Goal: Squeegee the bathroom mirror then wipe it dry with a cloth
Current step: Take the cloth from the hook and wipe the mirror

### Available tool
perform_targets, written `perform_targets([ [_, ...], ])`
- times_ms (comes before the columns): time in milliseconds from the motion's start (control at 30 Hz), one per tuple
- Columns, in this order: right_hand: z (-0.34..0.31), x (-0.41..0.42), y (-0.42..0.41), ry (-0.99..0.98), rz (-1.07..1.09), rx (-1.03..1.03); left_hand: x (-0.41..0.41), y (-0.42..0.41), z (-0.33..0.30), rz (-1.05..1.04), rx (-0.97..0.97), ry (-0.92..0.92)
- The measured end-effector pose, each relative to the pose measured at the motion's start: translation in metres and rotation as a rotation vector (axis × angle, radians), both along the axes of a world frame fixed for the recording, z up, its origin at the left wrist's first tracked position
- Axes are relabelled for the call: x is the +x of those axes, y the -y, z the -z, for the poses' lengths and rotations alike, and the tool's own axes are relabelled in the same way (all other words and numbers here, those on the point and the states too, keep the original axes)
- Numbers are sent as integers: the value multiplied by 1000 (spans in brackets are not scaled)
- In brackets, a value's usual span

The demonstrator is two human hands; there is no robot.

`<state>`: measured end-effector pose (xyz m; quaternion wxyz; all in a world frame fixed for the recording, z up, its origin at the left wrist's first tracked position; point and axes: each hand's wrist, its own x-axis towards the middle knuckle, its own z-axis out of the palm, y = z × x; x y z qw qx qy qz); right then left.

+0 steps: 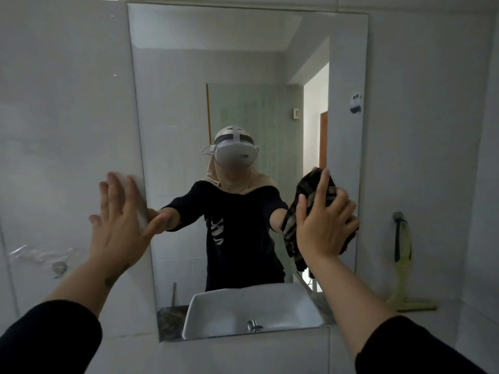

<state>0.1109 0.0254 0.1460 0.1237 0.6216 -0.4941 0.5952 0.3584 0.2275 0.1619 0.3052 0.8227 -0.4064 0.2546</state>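
Note:
A tall rectangular mirror (pixel 243 76) hangs on the white tiled wall in front of me. My right hand (pixel 322 222) presses a dark striped cloth (pixel 313 193) flat against the mirror's right side, fingers spread over the cloth. My left hand (pixel 121 220) lies flat with straight fingers on the wall tiles at the mirror's left edge, thumb reaching onto the glass. A pale green squeegee (pixel 403 268) hangs from a hook on the wall to the right of the mirror, blade down.
The mirror reflects a person with a white headset, a white basin (pixel 251 309) with a tap, and a doorway. A small sticker (pixel 356 102) sits on the wall at upper right. White tiled walls surround the mirror.

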Motion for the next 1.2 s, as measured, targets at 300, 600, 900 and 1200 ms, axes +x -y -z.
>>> perform_targets([
  [300, -19, 94, -67, -300, -147, -296, 14, -16, 52, -36, 27, 22],
  [600, -2, 165, -117, -613, -245, -502, 25, -12, 64, 19, -2, 19],
  [900, 45, 150, -102, -708, -188, -578, 29, -21, 61, 35, 57, 28],
  [1200, 42, 82, -58, -564, -109, -398, 24, -19, 60, 44, -1, 7],
])
